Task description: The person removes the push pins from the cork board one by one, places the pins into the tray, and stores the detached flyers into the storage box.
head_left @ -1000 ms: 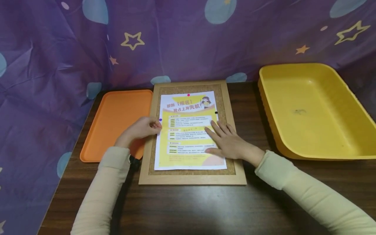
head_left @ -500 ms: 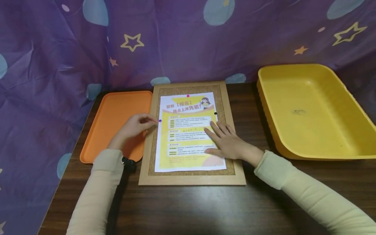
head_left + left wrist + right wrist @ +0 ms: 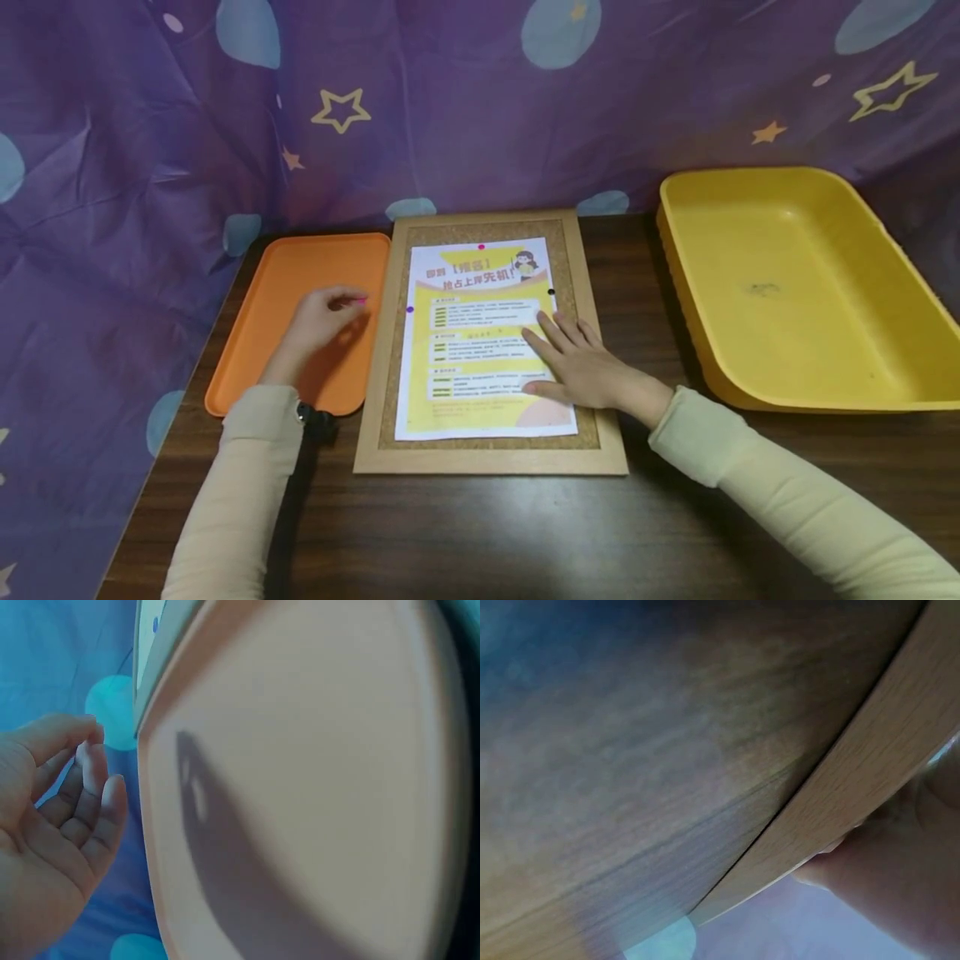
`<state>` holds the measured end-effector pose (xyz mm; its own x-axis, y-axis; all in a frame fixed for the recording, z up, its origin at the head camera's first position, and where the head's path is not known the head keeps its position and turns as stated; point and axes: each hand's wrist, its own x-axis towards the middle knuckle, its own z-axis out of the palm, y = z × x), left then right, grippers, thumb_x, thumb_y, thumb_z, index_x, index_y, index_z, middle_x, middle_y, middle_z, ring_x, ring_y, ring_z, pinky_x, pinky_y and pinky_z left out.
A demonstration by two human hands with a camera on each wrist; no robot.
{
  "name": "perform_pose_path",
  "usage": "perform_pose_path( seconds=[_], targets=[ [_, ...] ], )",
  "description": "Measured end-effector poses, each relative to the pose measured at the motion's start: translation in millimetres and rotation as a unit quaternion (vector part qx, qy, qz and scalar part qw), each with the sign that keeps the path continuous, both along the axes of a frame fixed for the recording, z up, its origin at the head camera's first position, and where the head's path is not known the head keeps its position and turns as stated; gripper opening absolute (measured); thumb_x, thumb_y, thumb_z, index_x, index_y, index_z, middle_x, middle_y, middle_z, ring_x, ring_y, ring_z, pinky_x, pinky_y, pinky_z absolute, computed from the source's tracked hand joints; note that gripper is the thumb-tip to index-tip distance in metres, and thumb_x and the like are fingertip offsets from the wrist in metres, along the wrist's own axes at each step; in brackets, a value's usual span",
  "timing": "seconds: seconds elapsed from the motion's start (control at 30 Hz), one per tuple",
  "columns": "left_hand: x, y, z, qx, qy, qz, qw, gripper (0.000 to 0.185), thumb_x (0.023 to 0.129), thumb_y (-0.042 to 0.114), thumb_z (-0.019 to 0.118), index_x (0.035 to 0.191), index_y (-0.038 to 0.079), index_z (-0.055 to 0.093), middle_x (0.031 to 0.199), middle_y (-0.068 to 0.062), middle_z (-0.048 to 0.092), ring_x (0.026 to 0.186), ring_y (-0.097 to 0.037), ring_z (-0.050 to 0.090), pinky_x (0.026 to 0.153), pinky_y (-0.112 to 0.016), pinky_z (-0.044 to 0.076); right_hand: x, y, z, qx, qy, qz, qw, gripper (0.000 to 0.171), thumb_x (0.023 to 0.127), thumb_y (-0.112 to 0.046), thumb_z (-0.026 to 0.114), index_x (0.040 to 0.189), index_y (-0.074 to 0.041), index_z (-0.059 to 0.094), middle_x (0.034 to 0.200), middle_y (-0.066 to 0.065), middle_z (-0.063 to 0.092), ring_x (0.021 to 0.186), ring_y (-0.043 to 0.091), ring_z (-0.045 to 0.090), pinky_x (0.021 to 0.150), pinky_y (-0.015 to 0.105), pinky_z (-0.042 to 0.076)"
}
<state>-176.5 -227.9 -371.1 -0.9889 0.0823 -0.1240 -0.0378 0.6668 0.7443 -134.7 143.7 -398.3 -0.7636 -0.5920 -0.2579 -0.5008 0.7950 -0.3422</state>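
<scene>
A yellow poster (image 3: 480, 350) lies on a wood-framed cork board (image 3: 491, 458). A pink pin (image 3: 482, 245), a black pin (image 3: 551, 292) and a purple pin (image 3: 409, 309) sit along its edges. My right hand (image 3: 558, 346) lies flat on the poster's right side, fingers straight. My left hand (image 3: 352, 304) hovers over the orange tray (image 3: 300, 267), fingers loosely curled. A small pink speck (image 3: 362, 300) shows at its fingertips, and I cannot make out whether they hold it. The left wrist view shows the left hand (image 3: 82, 772) beside the bare tray (image 3: 315, 787).
A big yellow bin (image 3: 787, 250) stands at the right on the dark wooden table (image 3: 487, 533). A purple star-print cloth (image 3: 150, 167) hangs behind and along the left side. The right wrist view shows only the board's frame (image 3: 855, 787) and the table.
My left hand has drawn back from the purple pin at the poster's left edge to above the orange tray. The right hand has stayed on the poster.
</scene>
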Motion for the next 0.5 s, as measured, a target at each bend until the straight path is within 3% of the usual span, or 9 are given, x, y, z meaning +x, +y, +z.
perform_pose_path(
  seconds=[0.13,0.33,0.5],
  targets=[
    [1.5,-6.3,-1.4,-0.014,-0.009,0.015,0.9997,0.033,0.098,0.017,0.052,0.125,-0.001,0.059,0.111,-0.025,0.064,0.088,-0.028,0.062,0.064,-0.021,0.050,0.5,-0.2,-0.2,-0.001,0.003,0.001,1.000,0.079,0.096,-0.052,0.046,0.154,-0.012,0.012,0.160,0.019,-0.006,0.147,0.042,-0.006,0.115,0.063,-0.004],
    [1.6,-15.1,-5.3,-0.036,-0.017,0.068,0.9969,0.031,0.097,0.012,0.052,0.123,-0.003,0.060,0.117,-0.025,0.063,0.087,-0.019,0.059,0.065,-0.014,0.044,0.4,-1.0,0.0,-0.003,0.001,0.001,1.000,0.079,0.096,-0.052,0.046,0.154,-0.012,0.012,0.160,0.019,-0.006,0.147,0.042,-0.006,0.115,0.062,-0.004],
    [1.6,-19.0,-8.6,-0.046,-0.023,0.080,0.9955,0.032,0.096,0.012,0.053,0.123,-0.004,0.060,0.122,-0.026,0.061,0.100,-0.028,0.059,0.073,-0.018,0.045,0.5,-0.3,-0.3,-0.002,0.001,-0.003,1.000,0.079,0.095,-0.052,0.046,0.154,-0.012,0.012,0.160,0.019,-0.006,0.147,0.042,-0.005,0.115,0.062,-0.004]
  ],
)
